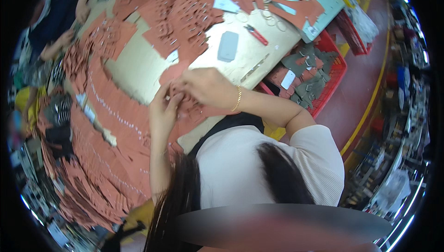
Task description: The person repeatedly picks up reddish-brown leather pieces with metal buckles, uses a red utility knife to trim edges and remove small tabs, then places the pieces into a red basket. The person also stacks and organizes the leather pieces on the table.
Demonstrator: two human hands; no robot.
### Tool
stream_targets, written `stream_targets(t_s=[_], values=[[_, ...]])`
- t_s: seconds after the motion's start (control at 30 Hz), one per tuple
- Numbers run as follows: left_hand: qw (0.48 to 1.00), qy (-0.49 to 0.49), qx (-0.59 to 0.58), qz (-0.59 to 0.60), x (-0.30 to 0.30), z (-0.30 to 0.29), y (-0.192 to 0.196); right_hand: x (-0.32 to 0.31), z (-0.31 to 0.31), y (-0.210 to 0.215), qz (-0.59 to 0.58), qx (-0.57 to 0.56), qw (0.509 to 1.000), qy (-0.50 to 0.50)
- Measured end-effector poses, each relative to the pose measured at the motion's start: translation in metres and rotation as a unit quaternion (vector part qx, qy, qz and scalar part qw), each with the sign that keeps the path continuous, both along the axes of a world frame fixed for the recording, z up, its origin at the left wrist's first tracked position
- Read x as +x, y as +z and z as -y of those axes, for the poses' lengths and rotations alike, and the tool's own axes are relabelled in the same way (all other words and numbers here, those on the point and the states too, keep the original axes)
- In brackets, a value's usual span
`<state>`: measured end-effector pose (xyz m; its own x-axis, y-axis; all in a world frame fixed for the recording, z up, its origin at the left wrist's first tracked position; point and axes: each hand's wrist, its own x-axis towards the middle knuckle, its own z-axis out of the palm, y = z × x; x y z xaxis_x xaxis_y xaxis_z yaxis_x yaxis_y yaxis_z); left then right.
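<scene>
Both my hands meet over the table, working on a flat terracotta leather-like piece (175,72). My left hand (163,108) is closed on its near left side, thumb and fingers pinched together. My right hand (207,85), with a gold bracelet at the wrist, has its fingers bent down onto the same piece. The fingertips are partly hidden and slightly smeared, so the exact grip point is unclear. More terracotta pieces lie under and around my hands. Just beyond the right hand are a grey rounded flat piece (228,46) and a red-handled cutting tool (256,35).
Piles of terracotta pieces with buckles (175,18) cover the far table, and long overlapping rows (115,108) spread leftward. At the right stands a red basket (340,62) holding green and terracotta pieces and a phone-like white item (288,80). Another person's hand (82,12) is at the far left.
</scene>
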<state>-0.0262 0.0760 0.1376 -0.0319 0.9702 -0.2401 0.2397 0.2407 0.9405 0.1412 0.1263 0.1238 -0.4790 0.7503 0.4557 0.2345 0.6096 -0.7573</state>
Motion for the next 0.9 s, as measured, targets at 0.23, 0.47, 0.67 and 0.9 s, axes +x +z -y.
stream_targets(t_s=[0.23,0.47,0.67,0.9], values=[[0.97,0.023,-0.13,0.206,-0.006,0.004,0.0,0.005,-0.005,0.002,-0.016,-0.191,0.981,-0.04],[0.979,0.035,-0.076,0.184,-0.005,0.008,0.001,-0.002,-0.005,-0.001,-0.137,-0.345,0.928,-0.001],[0.976,0.033,-0.078,0.202,-0.005,0.005,0.002,0.003,-0.01,-0.001,-0.14,-0.348,0.927,0.012],[0.977,0.048,-0.086,0.19,-0.003,0.003,-0.005,-0.001,0.01,0.002,-0.009,-0.058,0.998,-0.024]])
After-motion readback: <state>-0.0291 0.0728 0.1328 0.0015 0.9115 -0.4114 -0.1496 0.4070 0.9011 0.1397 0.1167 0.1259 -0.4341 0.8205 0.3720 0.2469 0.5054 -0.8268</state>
